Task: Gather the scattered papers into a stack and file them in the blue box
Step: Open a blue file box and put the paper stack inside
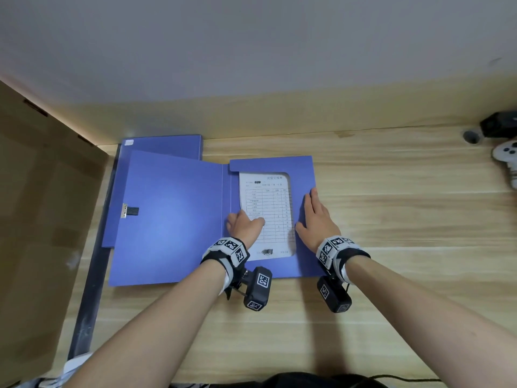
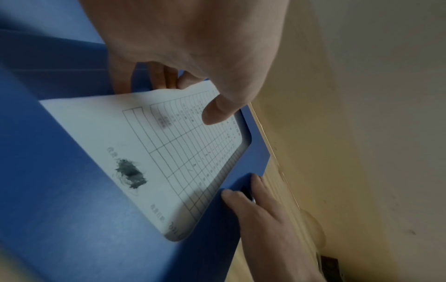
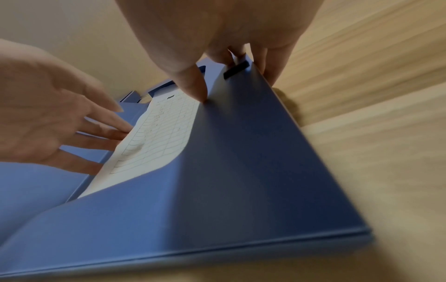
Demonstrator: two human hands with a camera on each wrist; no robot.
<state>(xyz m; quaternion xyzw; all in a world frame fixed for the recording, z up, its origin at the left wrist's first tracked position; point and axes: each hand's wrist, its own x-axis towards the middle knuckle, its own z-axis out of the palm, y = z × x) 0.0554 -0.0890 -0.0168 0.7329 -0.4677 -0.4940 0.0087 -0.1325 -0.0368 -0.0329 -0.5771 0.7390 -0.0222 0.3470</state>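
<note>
The blue box (image 1: pixel 305 175) lies open on the wooden desk, its lid (image 1: pixel 173 214) flipped out to the left. A stack of printed papers (image 1: pixel 268 203) sits inside, showing through the cut-out of the inner flap. My left hand (image 1: pixel 243 222) is at the papers' left edge. Its straight fingers (image 3: pixel 106 133) are tucked against and under that edge, and the thumb (image 2: pixel 217 110) hovers over the top sheet (image 2: pixel 144 143). My right hand (image 1: pixel 316 217) lies flat on the right side of the flap (image 3: pixel 241 171), thumb at the cut-out rim, fingertips reaching the box's right edge.
A second blue box (image 1: pixel 165 145) lies behind the lid at the wall. A brown cardboard panel (image 1: pixel 42 205) and a dark strip (image 1: pixel 92 261) border the left. A white game controller (image 1: pixel 506 152), a black device (image 1: pixel 498 124) and a cable hole (image 1: pixel 471 137) sit far right.
</note>
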